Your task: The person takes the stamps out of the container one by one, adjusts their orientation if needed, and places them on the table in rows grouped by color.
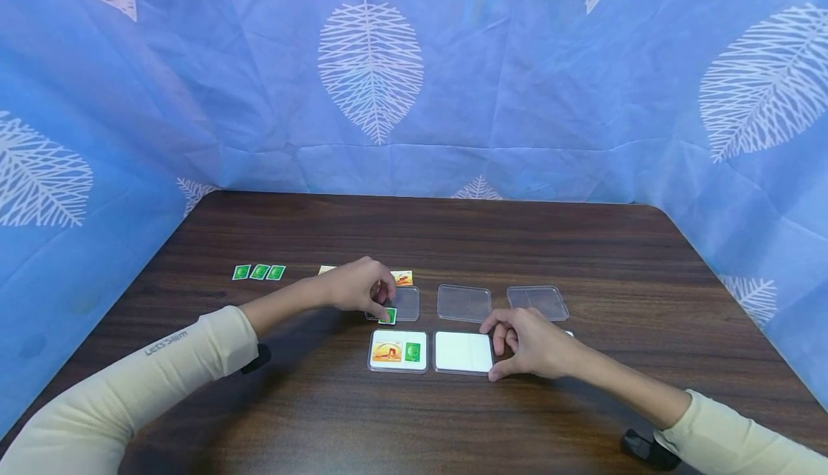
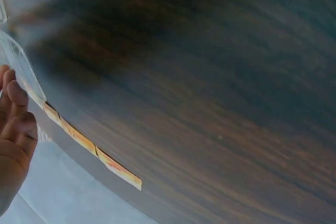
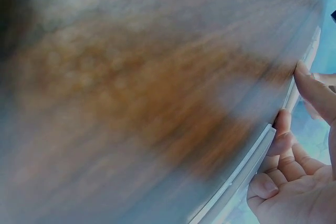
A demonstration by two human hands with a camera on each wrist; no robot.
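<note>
A small green stamp (image 1: 388, 316) is pinched in the fingertips of my left hand (image 1: 359, 285), above the near edge of a clear lid (image 1: 407, 304). My right hand (image 1: 540, 346) holds the right side of a clear square case with a blank white insert (image 1: 463, 353), thumb at its near corner and a finger at its far corner. To the left lies a matching case (image 1: 382, 369) whose insert bears an orange stamp (image 1: 387, 351) and a green one (image 1: 412, 352). In the left wrist view, the left hand (image 2: 14, 135) shows only at the edge.
Two more clear lids (image 1: 464, 303) (image 1: 538, 302) lie behind the cases. Three green stamps (image 1: 260, 271) sit in a row at the left. Orange stamps (image 1: 402, 278) lie behind the left hand, partly hidden. Another white edge (image 1: 569, 333) peeks out behind the right hand.
</note>
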